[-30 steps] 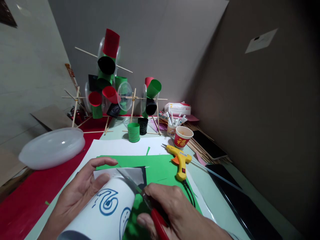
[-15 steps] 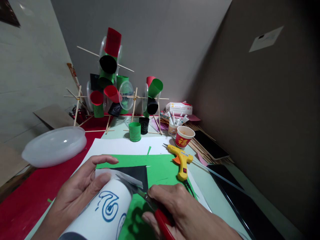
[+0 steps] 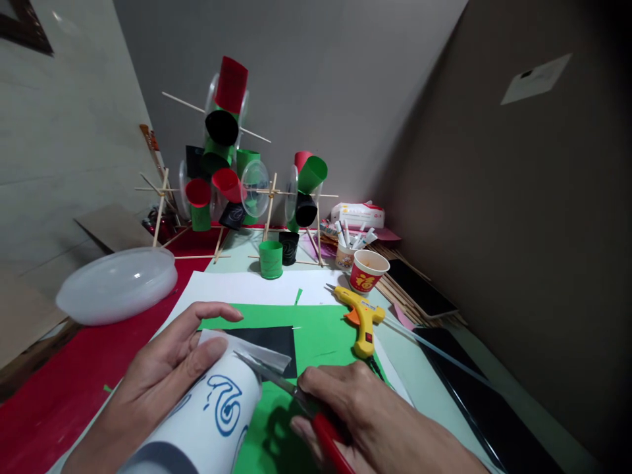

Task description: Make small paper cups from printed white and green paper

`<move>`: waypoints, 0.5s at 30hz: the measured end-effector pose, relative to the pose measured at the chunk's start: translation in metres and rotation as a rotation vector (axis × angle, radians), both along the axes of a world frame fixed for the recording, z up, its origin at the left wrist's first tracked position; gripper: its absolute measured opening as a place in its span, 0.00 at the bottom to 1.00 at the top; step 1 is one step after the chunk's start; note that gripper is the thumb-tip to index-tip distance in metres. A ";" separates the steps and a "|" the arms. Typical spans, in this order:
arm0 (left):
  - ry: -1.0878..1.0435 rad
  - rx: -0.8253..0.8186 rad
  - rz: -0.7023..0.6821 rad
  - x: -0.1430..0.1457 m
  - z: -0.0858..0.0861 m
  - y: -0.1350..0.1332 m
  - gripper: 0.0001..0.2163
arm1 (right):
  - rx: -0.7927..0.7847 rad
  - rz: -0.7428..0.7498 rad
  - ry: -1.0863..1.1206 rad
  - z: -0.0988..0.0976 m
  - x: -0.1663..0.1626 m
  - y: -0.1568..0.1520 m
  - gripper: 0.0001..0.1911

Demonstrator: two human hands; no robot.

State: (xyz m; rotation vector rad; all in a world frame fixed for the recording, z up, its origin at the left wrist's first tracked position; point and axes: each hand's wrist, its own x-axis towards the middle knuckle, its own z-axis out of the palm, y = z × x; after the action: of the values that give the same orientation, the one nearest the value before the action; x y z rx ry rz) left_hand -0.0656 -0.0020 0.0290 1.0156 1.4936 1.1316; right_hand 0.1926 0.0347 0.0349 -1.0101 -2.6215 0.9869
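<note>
At the lower left of the frame, the white paper cylinder [image 3: 197,431], drawn with dark-blue swirls, lies tilted in the left hand [image 3: 162,375], which grips it with the thumb pressed near its upper edge and the index finger stretched out above. A narrow white paper strip [image 3: 264,353] sticks out from that edge toward the right. The right hand [image 3: 363,408], at bottom centre, is closed around red-handled metal scissors [image 3: 330,440], whose blades lie against the cylinder's edge, just below the strip.

Among the containers, a small green cup [image 3: 271,260] stands upright at centre, beside a black cup with pale line drawings [image 3: 289,248]. Farther right, a small patterned cup [image 3: 344,257] holds white pens, and a red-and-white paper cup with gold lettering [image 3: 366,273] stands in front of it; its contents cannot be made out.

Around these, a translucent white oval plastic piece [image 3: 116,286] rests at left. A wooden-stick frame [image 3: 270,214] at upper left to centre carries red, green and black cups and clear discs. A black rectangular sheet [image 3: 276,338] lies on a large green sheet [image 3: 320,326], partly hidden by the strip. A yellow glue gun [image 3: 366,322] lies just beyond the right hand.
</note>
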 end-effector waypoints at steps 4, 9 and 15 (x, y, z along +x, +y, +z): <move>-0.036 0.007 -0.034 0.002 0.004 -0.001 0.27 | 0.020 0.012 -0.012 0.001 0.000 -0.001 0.13; -0.038 0.020 -0.006 0.012 0.016 -0.005 0.25 | 0.036 0.018 0.028 -0.003 -0.002 0.002 0.13; -0.043 0.025 0.008 0.015 0.015 -0.005 0.25 | -0.015 -0.063 0.024 -0.007 -0.003 0.003 0.19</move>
State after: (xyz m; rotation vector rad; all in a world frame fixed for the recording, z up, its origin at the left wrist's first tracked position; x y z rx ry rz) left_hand -0.0511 -0.0070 0.0445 0.9980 1.4538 1.1735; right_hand 0.1901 0.0376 0.0283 -1.0709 -2.5505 0.9997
